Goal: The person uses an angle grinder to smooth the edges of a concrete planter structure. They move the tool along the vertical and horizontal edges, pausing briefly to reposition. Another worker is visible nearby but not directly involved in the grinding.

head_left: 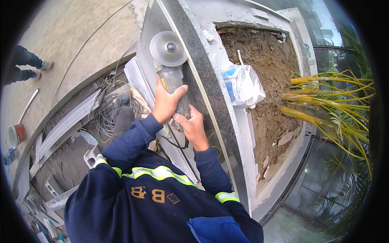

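An angle grinder [174,81] with a round cutting disc [165,47] lies between my two hands, its disc pointing away from me. My left hand [167,100] is wrapped round the grinder's body near the disc, thumb across the top. Closer to me, my right hand [193,126] grips the rear of the same tool, where a dark cord hangs down. The disc is over the grey stone slab [146,30], beside a pale strip [184,44] along the slab's edge. Whether it touches the stone I cannot tell.
Right of the slab, a plastic bag [247,86] sits on the planter wall, with soil [263,52] and yellow-stemmed palms [304,97] beyond. Coiled wire [106,117], a concrete block [91,156] and long pale strips [67,125] lie left. A bucket [17,134] and a person's legs [26,65] are farther left.
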A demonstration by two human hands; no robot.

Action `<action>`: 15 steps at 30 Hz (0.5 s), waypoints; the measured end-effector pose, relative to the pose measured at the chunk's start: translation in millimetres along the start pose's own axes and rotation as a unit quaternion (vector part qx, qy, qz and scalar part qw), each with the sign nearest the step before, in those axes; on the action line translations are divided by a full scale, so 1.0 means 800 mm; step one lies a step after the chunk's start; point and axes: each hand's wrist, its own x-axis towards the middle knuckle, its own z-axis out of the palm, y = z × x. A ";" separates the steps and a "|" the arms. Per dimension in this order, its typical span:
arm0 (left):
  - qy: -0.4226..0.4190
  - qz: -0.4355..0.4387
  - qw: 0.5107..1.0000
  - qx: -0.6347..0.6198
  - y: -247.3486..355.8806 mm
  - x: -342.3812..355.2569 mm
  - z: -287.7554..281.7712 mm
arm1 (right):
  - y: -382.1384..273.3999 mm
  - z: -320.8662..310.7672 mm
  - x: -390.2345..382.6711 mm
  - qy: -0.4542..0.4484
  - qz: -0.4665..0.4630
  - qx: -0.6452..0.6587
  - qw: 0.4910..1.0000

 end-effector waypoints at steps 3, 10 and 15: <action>0.015 0.019 0.999 0.021 -0.012 -0.024 0.003 | 0.008 -0.006 -0.023 -0.008 0.005 -0.001 1.000; 0.023 0.026 0.999 0.007 -0.021 -0.069 0.014 | 0.011 -0.016 -0.066 -0.007 0.004 0.000 1.000; 0.019 0.010 1.000 0.012 -0.026 -0.088 0.019 | 0.018 -0.026 -0.084 -0.006 0.005 -0.021 1.000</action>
